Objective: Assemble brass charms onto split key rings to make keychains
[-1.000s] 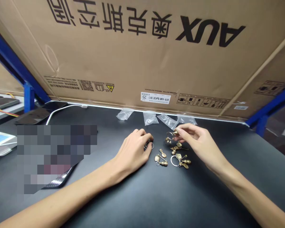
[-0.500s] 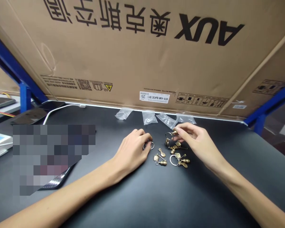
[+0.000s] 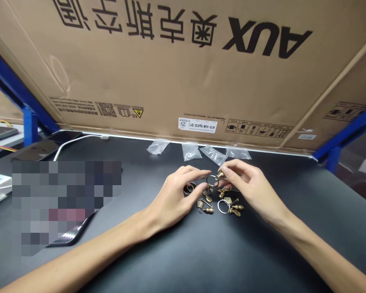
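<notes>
Both hands meet over a small heap of brass charms (image 3: 228, 205) and split rings on a black table (image 3: 201, 252). My right hand (image 3: 250, 187) pinches a key ring with a brass charm (image 3: 212, 180) just above the table. My left hand (image 3: 177, 195) reaches across with its forefinger and thumb touching that same ring. Two loose steel rings (image 3: 189, 188) lie under my left fingers. More brass gourd charms (image 3: 205, 207) rest below the hands.
Several small clear plastic bags (image 3: 191, 150) lie along the foot of a big cardboard box (image 3: 183, 69) that walls off the back. A white cable (image 3: 76, 141) and dark flat devices (image 3: 42, 148) sit far left. Blue frame posts (image 3: 29, 126) stand at both sides.
My left hand has left the loose rings and stretched right to the ring in my right hand. My right hand shifted slightly left with the ring and charm.
</notes>
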{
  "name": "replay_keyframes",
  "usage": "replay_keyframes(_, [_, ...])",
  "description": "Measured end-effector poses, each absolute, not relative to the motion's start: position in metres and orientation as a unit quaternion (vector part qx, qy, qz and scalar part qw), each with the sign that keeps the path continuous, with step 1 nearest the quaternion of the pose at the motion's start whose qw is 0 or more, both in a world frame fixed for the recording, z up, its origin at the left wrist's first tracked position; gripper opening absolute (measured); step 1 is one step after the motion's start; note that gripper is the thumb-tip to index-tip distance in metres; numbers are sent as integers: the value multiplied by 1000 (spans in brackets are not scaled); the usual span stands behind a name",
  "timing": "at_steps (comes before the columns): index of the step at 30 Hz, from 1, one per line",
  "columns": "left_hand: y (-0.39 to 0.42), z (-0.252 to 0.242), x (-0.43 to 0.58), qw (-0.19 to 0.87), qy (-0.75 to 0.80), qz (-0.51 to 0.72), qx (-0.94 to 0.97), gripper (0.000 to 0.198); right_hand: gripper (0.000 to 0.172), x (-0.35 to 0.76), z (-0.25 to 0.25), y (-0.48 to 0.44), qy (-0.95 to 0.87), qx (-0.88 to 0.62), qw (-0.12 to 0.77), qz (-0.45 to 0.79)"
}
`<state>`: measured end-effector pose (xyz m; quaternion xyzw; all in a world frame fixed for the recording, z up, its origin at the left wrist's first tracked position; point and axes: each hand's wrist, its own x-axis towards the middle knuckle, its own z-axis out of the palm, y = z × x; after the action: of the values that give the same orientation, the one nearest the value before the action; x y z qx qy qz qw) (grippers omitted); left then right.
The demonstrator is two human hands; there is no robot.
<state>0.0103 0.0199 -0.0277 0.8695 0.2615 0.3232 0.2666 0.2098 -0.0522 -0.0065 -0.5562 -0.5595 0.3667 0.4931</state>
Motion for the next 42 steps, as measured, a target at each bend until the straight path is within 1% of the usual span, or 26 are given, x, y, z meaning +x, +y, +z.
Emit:
replay_keyframes(3, [16, -24, 12, 303, 249, 352, 850, 14, 23, 206, -4, -55, -567, -540, 488, 386])
replay_keyframes(5, [15, -23, 12, 311, 270, 369, 833, 13, 22, 206, -3, -55, -565, -543, 490, 382])
replay_keyframes(8, [15, -23, 10, 314, 304, 390, 811, 13, 21, 209, -5, -54, -559, -561, 487, 368])
replay_keyframes(13, [14, -19, 8, 326, 303, 399, 802, 16, 23, 209, -10, -54, -582, -584, 466, 321])
replay_keyframes(16, [11, -17, 9, 340, 311, 380, 802, 17, 29, 203, -9, -58, -622, -583, 431, 294])
replay_keyframes(19, [7, -15, 10, 366, 308, 365, 799, 18, 33, 197, -8, -62, -656, -564, 397, 306])
replay_keyframes(21, [6, -16, 10, 380, 295, 364, 797, 19, 29, 193, -9, -63, -665, -554, 383, 323])
replay_keyframes(24, [5, -17, 11, 375, 287, 371, 800, 19, 23, 191, -11, -62, -660, -561, 380, 324])
replay_keyframes(26, [6, -17, 11, 382, 302, 369, 791, 20, 22, 192, -11, -61, -652, -566, 385, 327])
replay_keyframes(28, [7, -17, 11, 424, 320, 356, 769, 21, 23, 193, -11, -60, -646, -565, 390, 333])
replay_keyframes(30, [9, -16, 11, 491, 322, 335, 737, 22, 24, 194, -10, -60, -646, -565, 391, 331])
replay_keyframes(33, [10, -15, 11, 595, 296, 289, 689, 22, 26, 196, -9, -61, -651, -571, 382, 324])
replay_keyframes(36, [10, -14, 12, 673, 266, 246, 645, 25, 27, 200, -7, -62, -670, -560, 371, 316])
replay_keyframes(39, [10, -13, 13, 710, 241, 252, 611, 26, 23, 201, -4, -62, -701, -534, 365, 301])
replay_keyframes(42, [11, -13, 12, 721, 230, 269, 596, 24, 24, 198, -5, -62, -708, -535, 361, 287])
